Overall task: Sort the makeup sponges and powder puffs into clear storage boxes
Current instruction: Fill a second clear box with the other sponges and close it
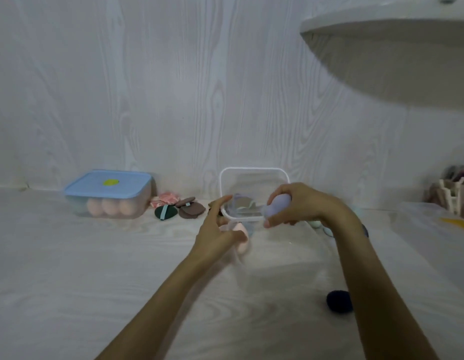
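Right hand (298,203) grips a lilac sponge (277,206) at the near rim of the open clear box (254,175). Left hand (218,227), fingers loosely spread, holds nothing beside a pink sponge (241,236) lying before the box. Left of the box: dark puffs (184,207), then a lidded box (108,193).

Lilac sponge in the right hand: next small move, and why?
Probably lower it into the open clear box and let go. The right hand grips the lilac sponge right at the box's near rim, and the box has no lid on and room inside.
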Available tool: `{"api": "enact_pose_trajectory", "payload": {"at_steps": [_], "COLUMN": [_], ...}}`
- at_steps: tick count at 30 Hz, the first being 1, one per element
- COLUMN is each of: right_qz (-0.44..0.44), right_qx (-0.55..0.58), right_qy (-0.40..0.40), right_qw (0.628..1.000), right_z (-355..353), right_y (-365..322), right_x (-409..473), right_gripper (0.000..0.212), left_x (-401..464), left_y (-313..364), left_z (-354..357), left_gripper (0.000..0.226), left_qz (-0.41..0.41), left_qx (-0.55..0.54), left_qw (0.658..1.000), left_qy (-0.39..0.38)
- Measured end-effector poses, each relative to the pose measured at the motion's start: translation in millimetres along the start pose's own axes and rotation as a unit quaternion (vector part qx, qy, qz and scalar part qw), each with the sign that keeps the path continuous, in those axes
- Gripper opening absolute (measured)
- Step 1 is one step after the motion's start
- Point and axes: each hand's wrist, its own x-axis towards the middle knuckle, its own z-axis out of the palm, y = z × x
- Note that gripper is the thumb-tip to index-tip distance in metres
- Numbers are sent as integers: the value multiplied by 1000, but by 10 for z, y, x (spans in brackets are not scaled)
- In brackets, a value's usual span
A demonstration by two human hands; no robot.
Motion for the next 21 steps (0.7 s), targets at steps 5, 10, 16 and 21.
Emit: {"api": "enact_pose_trajectory", "payload": {"at_steps": [5,10,16,21], "right_qz": [67,68,51,35], "right_qx": [-57,-135,-69,-61], "right_qy": [-84,-23,9,40], "right_qw": [993,988,996,997], "right_z": [187,443,586,637], "right_y": [65,116,196,247], "right_x": [132,391,522,552], "right_gripper": [41,51,53,40], "left_x": [62,70,190,344], "left_y": [-148,-117,-57,167], "left_z": [189,160,17,-104], "left_gripper": [70,64,46,49], "left_qz": [-29,27,-10,-45], "left_qx": [-47,89,142,339], "left_qw": [998,988,985,940], "left_qy": [37,127,100,4]}}
